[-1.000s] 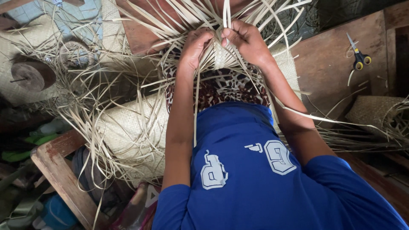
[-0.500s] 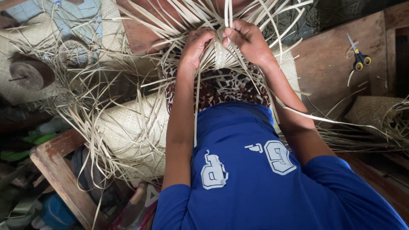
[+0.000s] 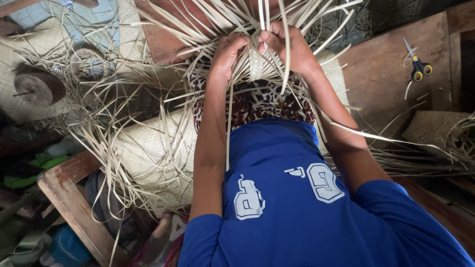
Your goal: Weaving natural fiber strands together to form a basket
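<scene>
From the head camera, looking straight down, a small piece of half-woven palm-leaf matting [image 3: 257, 66] sits over the person's lap, its finished part a tight pale checker of flat strips and its edges bristling with long, stiff, straw-coloured loose strips [image 3: 208, 22] that fan out in every direction. The left hand [image 3: 228, 52] is curled closed on the matting's left edge, fingers bent over a bundle of strips; the right hand [image 3: 287, 47] is closed on the right edge, its thumb pressed on the weave and upright strips running between its fingers. The two hands lie just beside each other with the woven patch between and under them. One long strip [image 3: 229, 126] hangs down from the left hand along the forearm. Below the matting shows a leopard-print cloth [image 3: 257, 101], then a blue shirt [image 3: 292, 207] with white figures. To the left lies a rolled woven mat [image 3: 158, 148], smooth and cylindrical, beside a worn wooden frame [image 3: 69, 198]. On the brown wooden surface [image 3: 381, 74] at right rest yellow-handled scissors [image 3: 418, 64], well apart from the hands, near another woven piece [image 3: 435, 126].
</scene>
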